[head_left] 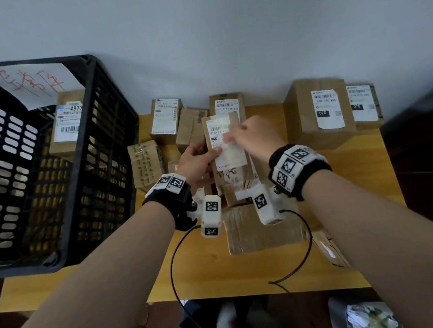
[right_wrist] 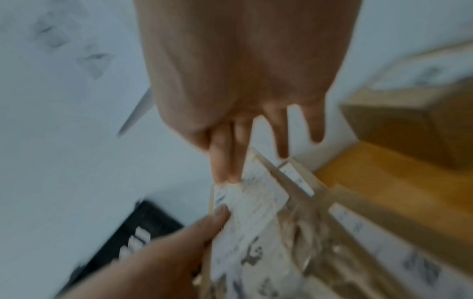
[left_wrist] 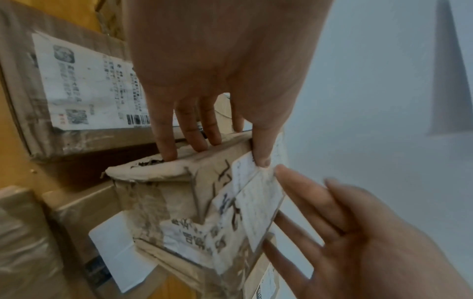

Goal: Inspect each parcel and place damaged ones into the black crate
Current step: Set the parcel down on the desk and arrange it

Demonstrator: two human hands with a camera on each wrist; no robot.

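I hold a tall brown parcel (head_left: 230, 162) upright over the middle of the table. My left hand (head_left: 208, 152) grips it, thumb on the white label (head_left: 227, 140) and fingers round the side. In the left wrist view the parcel (left_wrist: 179, 202) is grubby, and one corner (left_wrist: 143, 170) is crushed and torn under my left hand (left_wrist: 225, 153). My right hand (head_left: 233, 133) touches the label with straight fingers, and its spread fingers (left_wrist: 320, 202) show beside the label. The black crate (head_left: 109, 123) stands at the left with one labelled parcel (head_left: 67, 123) inside.
Several more parcels stand along the wall on the yellow table (head_left: 252, 270): a large box (head_left: 322, 110) at the right, small boxes (head_left: 165, 118) behind the held parcel, a taped one (head_left: 145, 162) beside the crate. A flat cardboard piece (head_left: 260, 230) lies under my wrists. Dark furniture (head_left: 430, 147) borders the right.
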